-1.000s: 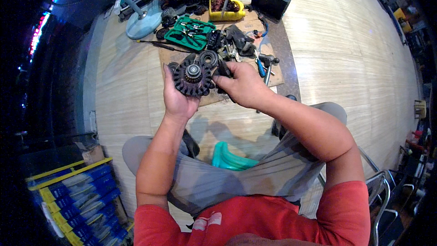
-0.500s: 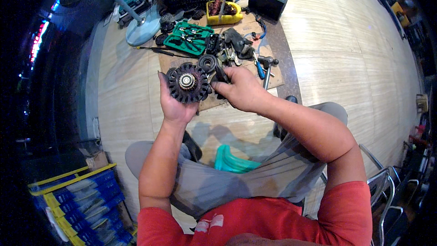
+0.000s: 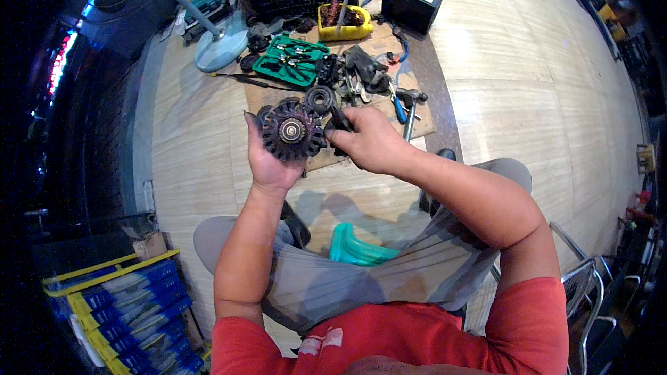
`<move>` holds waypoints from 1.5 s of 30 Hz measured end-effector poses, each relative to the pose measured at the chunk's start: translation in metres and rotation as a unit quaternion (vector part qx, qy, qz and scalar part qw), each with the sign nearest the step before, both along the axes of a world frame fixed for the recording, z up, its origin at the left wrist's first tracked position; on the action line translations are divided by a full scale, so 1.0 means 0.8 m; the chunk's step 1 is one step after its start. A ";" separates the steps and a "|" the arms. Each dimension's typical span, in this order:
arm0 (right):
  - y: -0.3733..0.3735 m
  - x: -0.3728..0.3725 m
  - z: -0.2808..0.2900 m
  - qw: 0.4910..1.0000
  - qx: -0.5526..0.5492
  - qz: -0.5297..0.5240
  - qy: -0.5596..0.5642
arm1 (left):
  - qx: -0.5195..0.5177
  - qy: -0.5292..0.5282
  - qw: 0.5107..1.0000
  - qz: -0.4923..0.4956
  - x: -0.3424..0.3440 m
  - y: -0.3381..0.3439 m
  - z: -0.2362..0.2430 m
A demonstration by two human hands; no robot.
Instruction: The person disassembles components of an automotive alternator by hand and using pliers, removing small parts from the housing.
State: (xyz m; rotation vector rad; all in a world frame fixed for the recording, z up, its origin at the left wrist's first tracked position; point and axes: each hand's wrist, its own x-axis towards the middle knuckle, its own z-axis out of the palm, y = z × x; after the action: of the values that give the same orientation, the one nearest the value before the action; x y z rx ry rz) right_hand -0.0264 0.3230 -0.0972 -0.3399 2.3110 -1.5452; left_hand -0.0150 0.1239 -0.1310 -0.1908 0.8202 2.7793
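Note:
My left hand [image 3: 273, 167] is curled round the edge of a dark, greasy rotor-like part [image 3: 290, 129], with toothed segments round its rim and a shiny metal hub facing up. Close beside its right edge, my right hand [image 3: 369, 137] grips a slim black object [image 3: 340, 119] between thumb and fingers; its kind is hard to make out. Just beyond both hands a dark metal ring [image 3: 319, 98] lies on the cardboard. A hammer [image 3: 413, 107] and a blue-handled screwdriver [image 3: 400, 110] rest to the right.
An open green tool case [image 3: 290, 61] lies ahead, with a yellow cut-open container [image 3: 344, 24] and a black battery [image 3: 411, 4] behind it. A pale blue round base with a pole [image 3: 220, 49] stands at the far left. Blue and yellow crates [image 3: 132, 305] are stacked at lower left.
The toothed part has tilted slightly in my left hand, so its hub now sits a little lower and to the right. My right hand keeps its hold with barely any shift.

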 end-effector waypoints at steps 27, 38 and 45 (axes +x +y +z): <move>0.049 -0.045 0.038 0.897 -0.324 -0.156 -0.256 | -0.110 0.038 0.993 0.027 0.001 0.013 0.003; 0.057 -0.034 0.047 0.942 -0.229 -0.058 -0.240 | -0.122 0.063 0.990 -0.015 0.006 0.009 0.015; 0.047 -0.013 0.050 0.990 0.072 0.109 0.044 | -0.118 0.023 0.993 -0.022 0.013 -0.012 -0.005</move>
State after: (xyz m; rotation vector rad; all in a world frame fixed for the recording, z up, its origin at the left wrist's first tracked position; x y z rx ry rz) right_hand -0.0368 0.3606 -0.0572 -0.6114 2.3458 -1.2755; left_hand -0.0044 0.1145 -0.1354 -0.1482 1.1494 2.6498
